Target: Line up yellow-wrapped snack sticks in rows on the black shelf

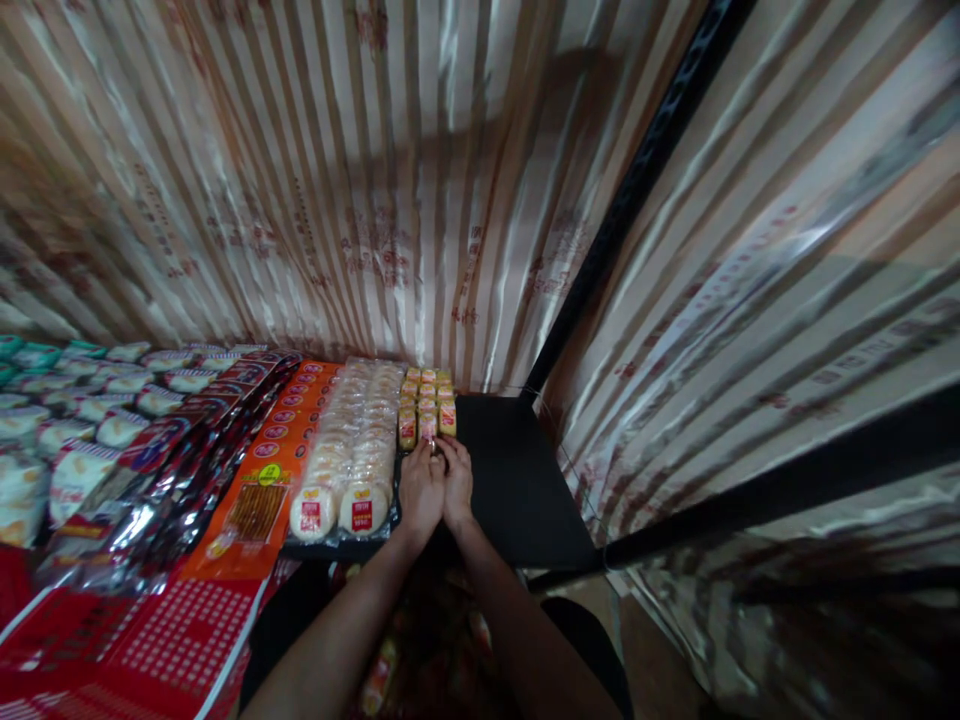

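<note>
My left hand (422,492) and my right hand (457,480) lie side by side on the black shelf (499,480), nearly touching. The fingers of both are bent around the near end of a small yellow wrapped cake (427,425) with a reddish label, in the middle row. More yellow wrapped cakes (425,385) stand behind and beside it in tight rows. Part of the held cake is hidden by my fingertips. Just left of my left hand are two rows of round white packaged cakes (363,508) with red labels in clear wrapping.
Orange snack packets (259,490), dark shiny packets (165,500) and white bags (82,470) fill the left. A red crate (165,640) stands at lower left. A black upright post (600,260) and printed sheeting (420,200) bound the shelf. Wrapped items (381,675) lie below my arms.
</note>
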`<state>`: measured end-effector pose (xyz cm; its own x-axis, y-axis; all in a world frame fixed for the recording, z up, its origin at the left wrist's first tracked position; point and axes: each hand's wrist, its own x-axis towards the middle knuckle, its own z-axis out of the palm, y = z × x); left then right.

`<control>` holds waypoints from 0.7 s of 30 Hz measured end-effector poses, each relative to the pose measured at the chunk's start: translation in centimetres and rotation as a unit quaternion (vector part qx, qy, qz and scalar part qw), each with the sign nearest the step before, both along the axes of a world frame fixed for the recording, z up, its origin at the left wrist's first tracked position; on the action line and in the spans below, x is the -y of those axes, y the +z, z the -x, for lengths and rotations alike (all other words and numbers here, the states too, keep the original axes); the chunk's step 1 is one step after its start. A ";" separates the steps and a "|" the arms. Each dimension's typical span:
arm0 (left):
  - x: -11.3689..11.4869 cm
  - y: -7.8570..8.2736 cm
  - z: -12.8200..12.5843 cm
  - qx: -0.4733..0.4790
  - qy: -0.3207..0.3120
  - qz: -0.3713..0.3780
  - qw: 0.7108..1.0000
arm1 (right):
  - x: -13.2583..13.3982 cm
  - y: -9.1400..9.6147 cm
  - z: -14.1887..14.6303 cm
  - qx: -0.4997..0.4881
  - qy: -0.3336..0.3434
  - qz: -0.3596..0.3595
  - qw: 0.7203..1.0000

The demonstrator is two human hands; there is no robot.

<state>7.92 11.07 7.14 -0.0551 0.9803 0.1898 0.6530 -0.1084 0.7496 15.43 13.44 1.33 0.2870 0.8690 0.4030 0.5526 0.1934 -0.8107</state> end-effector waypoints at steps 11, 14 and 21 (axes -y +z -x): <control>8.5 -0.2 0.7 0.059 -0.017 0.015 0.998 | 9.8 1.5 0.5 -0.035 0.029 0.029 0.999; 11.7 -1.3 1.4 0.081 -0.030 -0.001 0.996 | 13.2 0.9 0.6 -0.026 0.042 0.041 0.998; 16.1 -5.9 3.5 0.055 -0.048 0.219 0.973 | 18.3 -3.1 0.0 0.126 0.110 0.226 0.960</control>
